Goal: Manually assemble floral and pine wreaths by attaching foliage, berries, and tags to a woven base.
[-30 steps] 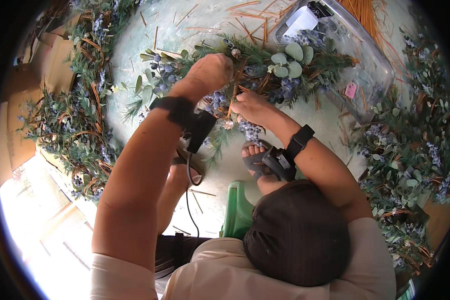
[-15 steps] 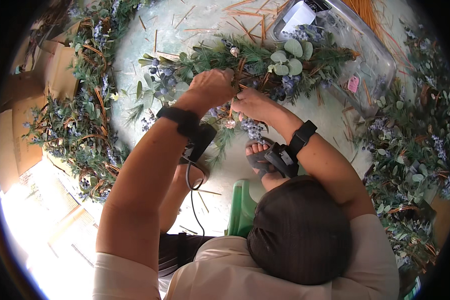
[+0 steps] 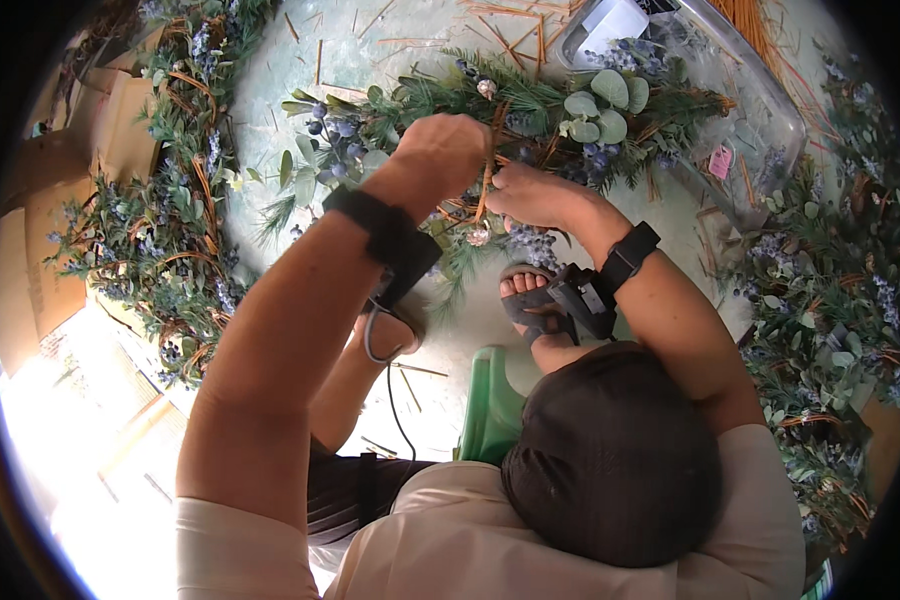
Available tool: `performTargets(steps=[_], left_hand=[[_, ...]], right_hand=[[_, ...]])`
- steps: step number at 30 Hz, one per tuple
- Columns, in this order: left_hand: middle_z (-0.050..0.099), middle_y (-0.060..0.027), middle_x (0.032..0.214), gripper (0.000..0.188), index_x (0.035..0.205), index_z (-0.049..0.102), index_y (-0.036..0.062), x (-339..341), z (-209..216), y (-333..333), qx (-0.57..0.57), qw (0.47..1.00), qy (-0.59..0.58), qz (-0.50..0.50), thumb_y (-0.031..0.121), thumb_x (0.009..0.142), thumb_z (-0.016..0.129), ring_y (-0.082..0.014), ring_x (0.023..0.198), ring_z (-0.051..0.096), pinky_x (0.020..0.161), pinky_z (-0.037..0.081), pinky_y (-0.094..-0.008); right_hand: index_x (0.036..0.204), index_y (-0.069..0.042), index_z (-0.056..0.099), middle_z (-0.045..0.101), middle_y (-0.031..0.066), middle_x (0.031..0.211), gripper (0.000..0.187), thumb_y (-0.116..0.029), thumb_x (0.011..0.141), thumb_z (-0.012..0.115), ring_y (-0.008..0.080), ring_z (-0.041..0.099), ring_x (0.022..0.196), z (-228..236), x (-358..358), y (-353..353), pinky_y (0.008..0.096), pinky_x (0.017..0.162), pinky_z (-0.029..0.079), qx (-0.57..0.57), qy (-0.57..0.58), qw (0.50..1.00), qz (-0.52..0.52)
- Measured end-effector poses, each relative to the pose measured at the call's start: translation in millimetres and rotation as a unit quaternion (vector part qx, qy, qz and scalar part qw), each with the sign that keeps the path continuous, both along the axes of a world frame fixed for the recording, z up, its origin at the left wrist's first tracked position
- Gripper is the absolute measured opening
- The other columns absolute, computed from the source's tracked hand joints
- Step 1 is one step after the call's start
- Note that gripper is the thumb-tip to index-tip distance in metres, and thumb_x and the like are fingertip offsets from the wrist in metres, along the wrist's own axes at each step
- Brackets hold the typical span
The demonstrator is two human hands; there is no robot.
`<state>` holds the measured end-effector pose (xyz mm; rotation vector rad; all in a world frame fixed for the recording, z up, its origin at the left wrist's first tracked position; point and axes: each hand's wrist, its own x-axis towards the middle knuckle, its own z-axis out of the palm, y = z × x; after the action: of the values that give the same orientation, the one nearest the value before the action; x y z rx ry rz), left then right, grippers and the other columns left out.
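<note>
A leafy garland (image 3: 530,105) of green needles, round pale leaves and blue berries lies across the floor before me. My left hand (image 3: 444,152) is closed over its middle; its fingertips and what they grip are hidden behind the knuckles. A brown twig (image 3: 493,150) runs lengthwise between my two hands. My right hand (image 3: 538,194) is closed at the twig's right side, thumb and finger pinching at it. Close below the hands are a small pale pinecone (image 3: 478,234) and a blue berry cluster (image 3: 532,245). A second pinecone (image 3: 486,89) sits above the left hand.
A clear plastic tub (image 3: 785,135) stands at the far right, with a pink tag (image 3: 719,162) by it. Finished-looking greenery is piled at left (image 3: 175,250) and right (image 3: 820,300). Cardboard boxes (image 3: 125,130), loose sticks (image 3: 515,40) and a green stool (image 3: 485,405) surround me.
The whole view has shifted slightly, so the garland and tub appear farther right and higher. My left hand has turned a little, knuckles now higher; both hands stay at the twig.
</note>
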<state>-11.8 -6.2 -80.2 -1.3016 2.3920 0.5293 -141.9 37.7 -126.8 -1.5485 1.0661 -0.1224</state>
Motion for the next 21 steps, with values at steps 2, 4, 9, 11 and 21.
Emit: performTargets(steps=[2, 4, 9, 11, 21], left_hand=[[0.062, -0.0123, 0.077, 0.013, 0.077, 0.063, 0.0055, -2.4, 9.0, -4.2, 0.000, 0.996, -0.043, -0.075, 0.007, 0.070, 0.052, -0.0284, 0.077, 0.060, 0.065, 0.049, -0.0349], [0.060, -0.0139, 0.072, 0.013, 0.072, 0.062, 0.0027, -2.9, 13.2, -6.8, -0.033, 0.984, -0.012, -0.175, 0.005, 0.068, 0.050, -0.0299, 0.070, 0.059, 0.062, 0.047, -0.0371], [0.060, -0.0147, 0.072, 0.013, 0.071, 0.062, 0.0021, -6.7, 15.2, -13.4, -0.015, 0.981, -0.022, -0.194, 0.007, 0.069, 0.050, -0.0310, 0.071, 0.059, 0.062, 0.047, -0.0373], [0.060, -0.0154, 0.072, 0.014, 0.072, 0.062, 0.0016, -2.9, 16.8, -14.8, -0.019, 0.982, -0.021, -0.186, 0.009, 0.070, 0.050, -0.0317, 0.071, 0.059, 0.063, 0.047, -0.0380], [0.060, -0.0141, 0.078, 0.031, 0.083, 0.062, 0.0048, 11.7, 3.4, -21.1, 0.069, 0.997, 0.043, -0.012, 0.032, 0.068, 0.060, -0.0298, 0.080, 0.057, 0.071, 0.044, -0.0369]], right_hand=[[0.073, 0.009, 0.053, 0.055, 0.0225, 0.065, 0.027, -0.017, 0.071, 0.045, 0.0288, 0.057, 0.059, 15.6, -0.2, -3.0, 0.0361, 0.056, 0.042, 0.022, 0.030, 0.999, 0.022], [0.072, 0.010, 0.052, 0.055, 0.0247, 0.066, 0.027, -0.016, 0.070, 0.044, 0.0306, 0.058, 0.062, 28.6, 0.5, -4.1, 0.0372, 0.058, 0.043, 0.007, 0.060, 0.995, 0.080], [0.073, 0.009, 0.053, 0.054, 0.0228, 0.063, 0.028, -0.018, 0.070, 0.046, 0.0269, 0.056, 0.056, -9.2, 1.0, -0.6, 0.0367, 0.054, 0.042, -0.099, 0.025, 0.991, 0.086], [0.073, 0.008, 0.054, 0.055, 0.0199, 0.063, 0.029, -0.020, 0.071, 0.047, 0.0237, 0.056, 0.054, 10.0, -0.7, -3.0, 0.0359, 0.051, 0.042, -0.018, 0.049, 0.998, 0.024], [0.075, -0.002, 0.059, 0.053, 0.0029, 0.058, 0.015, -0.015, 0.073, 0.054, 0.0094, 0.049, 0.046, 23.7, -33.4, -8.7, 0.0241, 0.036, 0.037, 0.139, 0.002, 0.990, -0.028]])
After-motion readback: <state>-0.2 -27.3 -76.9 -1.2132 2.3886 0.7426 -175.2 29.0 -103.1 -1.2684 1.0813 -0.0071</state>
